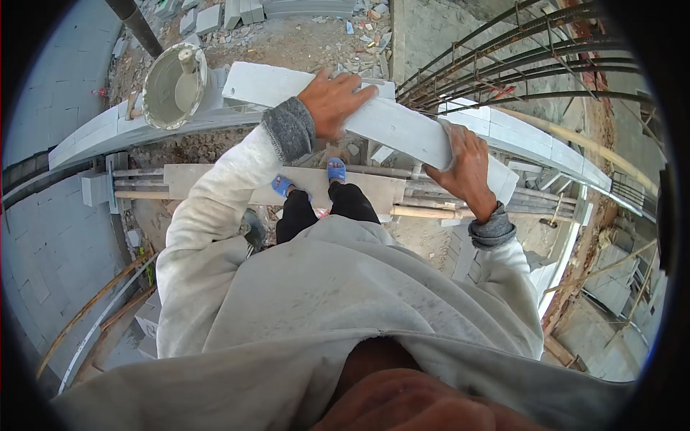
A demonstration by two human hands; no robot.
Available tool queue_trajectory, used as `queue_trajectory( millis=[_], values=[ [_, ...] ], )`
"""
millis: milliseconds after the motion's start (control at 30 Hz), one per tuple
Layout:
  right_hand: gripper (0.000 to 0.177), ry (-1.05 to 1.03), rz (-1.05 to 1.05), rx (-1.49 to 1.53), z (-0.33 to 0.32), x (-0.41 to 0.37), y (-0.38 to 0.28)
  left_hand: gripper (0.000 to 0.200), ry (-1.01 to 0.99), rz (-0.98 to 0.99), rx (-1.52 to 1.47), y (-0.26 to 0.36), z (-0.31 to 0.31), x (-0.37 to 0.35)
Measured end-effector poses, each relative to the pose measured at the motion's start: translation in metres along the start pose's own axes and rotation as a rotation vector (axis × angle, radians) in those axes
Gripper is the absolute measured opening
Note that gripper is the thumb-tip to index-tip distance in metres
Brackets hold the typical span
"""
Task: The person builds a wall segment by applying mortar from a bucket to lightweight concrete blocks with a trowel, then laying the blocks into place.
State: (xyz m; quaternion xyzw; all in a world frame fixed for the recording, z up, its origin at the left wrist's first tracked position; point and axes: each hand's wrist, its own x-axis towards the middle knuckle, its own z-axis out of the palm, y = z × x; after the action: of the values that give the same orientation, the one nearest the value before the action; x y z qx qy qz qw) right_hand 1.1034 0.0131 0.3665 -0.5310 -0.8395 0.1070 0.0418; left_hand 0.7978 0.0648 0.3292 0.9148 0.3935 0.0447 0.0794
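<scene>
A long white lightweight concrete block lies slantwise across the view, over the low block wall in front of me. My left hand is closed over its upper edge near the middle, fingers bent. Farther right, my right hand grips the same block close to its right end, thumb on the near face and fingers over the far edge. A round bucket crusted with grey mortar stands on the wall left of the block. Out of the mortar sticks a tool handle.
Light block courses run left and right along the wall. Bent rebar rises at the upper right. My feet in blue sandals stand on a scaffold board beside long poles. Rubble and loose blocks lie beyond the wall.
</scene>
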Motion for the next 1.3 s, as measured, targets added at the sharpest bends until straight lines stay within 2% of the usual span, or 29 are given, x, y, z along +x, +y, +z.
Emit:
queue_trajectory(
  millis=[100, 200, 300, 500, 533, 667, 733, 833, 900, 1133, 1300],
  values=[
    [0.086, 0.209, -0.037, 0.043, 0.005, 0.032, -0.005, 0.1, 0.022, 0.082, 0.197, -0.043, -0.034, 0.023],
    [0.084, 0.306, 0.011, 0.006, 0.012, 0.07, -0.021, 0.101, 0.019, 0.078, 0.346, -0.089, -0.054, 0.041],
    [0.084, 0.392, 0.026, 0.042, 0.034, 0.109, -0.031, 0.092, 0.014, 0.186, 0.389, -0.143, -0.065, 0.054],
    [0.088, 0.447, 0.032, 0.2, 0.104, 0.179, -0.025, 0.078, -0.166, 0.063, 0.521, -0.171, -0.082, 0.07],
    [0.089, 0.442, 0.02, 0.194, 0.112, 0.184, -0.02, 0.079, -0.123, 0.005, 0.451, -0.173, -0.075, 0.068],
    [0.091, 0.414, -0.028, 0.168, 0.142, 0.216, -0.008, 0.081, -0.245, -0.1, 0.555, -0.18, -0.055, 0.07],
    [0.089, 0.333, -0.055, 0.227, 0.147, 0.223, -0.002, 0.083, -0.306, -0.159, 0.542, -0.182, -0.04, 0.066],
    [0.09, 0.207, -0.082, 0.196, 0.154, 0.234, 0.01, 0.086, -0.302, -0.207, 0.395, -0.204, 0.003, 0.057],
    [0.091, 0.124, -0.067, 0.137, 0.154, 0.238, 0.012, 0.1, -0.19, -0.3, 0.5, -0.19, 0.025, 0.052],
    [0.093, -0.019, -0.099, 0.084, 0.16, 0.244, 0.008, 0.1, -0.285, -0.435, 0.352, -0.194, 0.062, 0.045],
    [0.09, -0.031, -0.119, 0.013, 0.169, 0.246, 0.004, 0.095, -0.255, -0.465, 0.271, -0.197, 0.091, 0.033]
  ],
)
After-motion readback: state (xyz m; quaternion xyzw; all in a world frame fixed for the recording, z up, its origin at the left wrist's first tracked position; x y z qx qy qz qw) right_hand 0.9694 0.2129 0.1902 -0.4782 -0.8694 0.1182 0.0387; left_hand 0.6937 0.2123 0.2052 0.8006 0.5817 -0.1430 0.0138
